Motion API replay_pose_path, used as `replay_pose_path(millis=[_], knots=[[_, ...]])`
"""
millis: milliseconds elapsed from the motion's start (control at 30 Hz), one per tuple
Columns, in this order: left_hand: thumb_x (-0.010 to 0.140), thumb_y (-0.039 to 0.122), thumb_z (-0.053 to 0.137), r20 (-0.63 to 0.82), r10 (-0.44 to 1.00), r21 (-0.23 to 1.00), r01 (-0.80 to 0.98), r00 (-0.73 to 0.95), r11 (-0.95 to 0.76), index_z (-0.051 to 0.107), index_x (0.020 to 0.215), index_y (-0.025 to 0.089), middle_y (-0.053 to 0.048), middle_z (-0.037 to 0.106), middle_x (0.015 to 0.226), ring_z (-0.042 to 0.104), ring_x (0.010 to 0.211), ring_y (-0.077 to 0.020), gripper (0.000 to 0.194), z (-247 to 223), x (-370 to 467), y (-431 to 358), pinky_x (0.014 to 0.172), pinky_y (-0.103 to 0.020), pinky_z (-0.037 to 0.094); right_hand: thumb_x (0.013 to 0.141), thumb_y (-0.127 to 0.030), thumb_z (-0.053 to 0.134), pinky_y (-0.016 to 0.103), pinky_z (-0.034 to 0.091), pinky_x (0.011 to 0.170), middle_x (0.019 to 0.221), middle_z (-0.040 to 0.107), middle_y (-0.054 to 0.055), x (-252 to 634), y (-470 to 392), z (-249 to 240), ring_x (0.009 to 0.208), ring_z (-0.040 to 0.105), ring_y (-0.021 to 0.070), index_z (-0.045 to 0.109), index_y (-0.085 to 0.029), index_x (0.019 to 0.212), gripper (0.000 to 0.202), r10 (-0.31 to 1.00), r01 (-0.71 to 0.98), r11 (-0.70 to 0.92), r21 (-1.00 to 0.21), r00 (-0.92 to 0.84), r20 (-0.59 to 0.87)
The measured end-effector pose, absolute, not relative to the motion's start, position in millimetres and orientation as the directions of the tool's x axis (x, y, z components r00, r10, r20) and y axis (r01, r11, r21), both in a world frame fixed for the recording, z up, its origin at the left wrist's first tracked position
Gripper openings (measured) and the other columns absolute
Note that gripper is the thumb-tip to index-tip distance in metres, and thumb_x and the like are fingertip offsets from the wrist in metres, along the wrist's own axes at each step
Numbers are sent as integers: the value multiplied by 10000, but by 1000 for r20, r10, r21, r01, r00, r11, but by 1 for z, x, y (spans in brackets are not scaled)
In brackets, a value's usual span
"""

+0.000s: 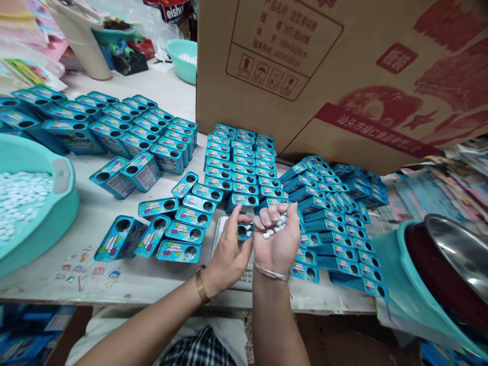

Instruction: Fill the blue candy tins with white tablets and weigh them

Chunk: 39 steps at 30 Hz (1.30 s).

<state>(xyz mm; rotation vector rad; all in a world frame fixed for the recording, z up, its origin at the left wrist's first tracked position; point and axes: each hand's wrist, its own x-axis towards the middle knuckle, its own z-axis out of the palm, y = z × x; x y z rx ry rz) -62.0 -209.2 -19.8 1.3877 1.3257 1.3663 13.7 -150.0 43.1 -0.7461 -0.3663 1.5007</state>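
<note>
My right hand (276,236) is cupped with the palm up, its fingers curled over a small heap of pale mint-like candies (270,233). Close beside it, my left hand (229,249) has its fingers and thumb around a small blue tin (241,233) with a round hole in its top. A candy or two lies at that hole, between the two hands. Under them is a white scale (247,280), mostly hidden by my hands. Left of the scale stands a group of loose blue tins (185,232), their holes facing up.
Tight rows of blue tins (244,170) fill the table's middle, with more at right (335,223) and back left (114,124). A turquoise basin (61,213) of candies is at left. A large carton (274,112) walls off the back. Stacked bowls (412,264) crowd the right.
</note>
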Motion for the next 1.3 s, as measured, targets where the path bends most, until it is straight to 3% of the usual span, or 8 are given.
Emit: replay_pose_path(millis=[100, 233, 500, 633, 767, 900, 1133, 1300], knots=[[881, 204, 535, 194, 972, 975, 134, -131, -176, 211, 1475, 255, -112, 488, 1343, 453, 1275, -254, 678, -10, -68, -213, 1111, -486, 342, 875, -390, 577, 179, 277, 410, 545, 325, -93, 30, -148, 46, 439, 340, 59, 449, -204, 695, 289, 971, -838, -156, -522, -33, -236], [899, 222, 538, 255, 940, 967, 63, -226, -247, 228, 1468, 268, -98, 454, 1401, 413, 1336, -234, 650, 20, -86, -223, 1164, -446, 307, 918, -342, 511, 187, 283, 412, 556, 346, -82, 58, -152, 58, 450, 356, 65, 447, -204, 703, 264, 984, -889, -106, -446, -30, -174], [877, 258, 596, 331, 856, 931, 285, -397, -228, 418, 1365, 286, -50, 539, 1279, 521, 1232, -228, 520, 46, -123, -236, 1085, -434, 432, 978, -368, 358, 195, 283, 405, 563, 356, -68, 92, -168, 67, 449, 354, 68, 434, -202, 703, 329, 985, -910, -3, -415, 69, -159], [861, 224, 623, 382, 894, 830, 512, -235, -220, 571, 1220, 285, -15, 601, 1195, 568, 1136, -217, 368, 41, -133, -236, 1053, -428, 440, 948, -346, 445, 189, 290, 398, 559, 354, -74, 98, -169, 59, 443, 357, 64, 438, -204, 697, 289, 980, -914, -17, -406, 66, -189], [863, 208, 620, 430, 903, 639, 708, -7, -299, 566, 1249, 266, -35, 592, 1164, 549, 1109, -215, 394, 40, -133, -230, 993, -397, 443, 914, -320, 512, 182, 298, 394, 553, 345, -80, 98, -169, 52, 445, 364, 66, 446, -206, 700, 252, 974, -927, -40, -373, 46, -220], [882, 200, 589, 429, 894, 530, 765, 130, -366, 563, 1249, 226, -63, 590, 1114, 536, 1073, -222, 368, 41, -127, -224, 935, -384, 456, 928, -328, 488, 178, 288, 386, 561, 350, -78, 98, -168, 47, 445, 362, 64, 455, -200, 711, 254, 974, -938, -61, -340, 18, -225], [896, 204, 557, 424, 889, 463, 802, 173, -377, 549, 1263, 250, -67, 592, 1155, 535, 1065, -239, 369, 37, -123, -219, 931, -418, 457, 909, -319, 528, 173, 281, 388, 563, 345, -83, 100, -168, 44, 443, 357, 58, 441, -196, 703, 254, 974, -946, -55, -319, 20, -228], [910, 194, 517, 363, 857, 341, 804, 365, -487, 538, 1296, 277, -78, 545, 1315, 465, 1204, -277, 396, 23, -113, -211, 1006, -496, 412, 924, -331, 499, 172, 268, 389, 556, 328, -87, 88, -166, 45, 436, 347, 56, 439, -197, 714, 256, 968, -957, -94, -274, -24, -248]])
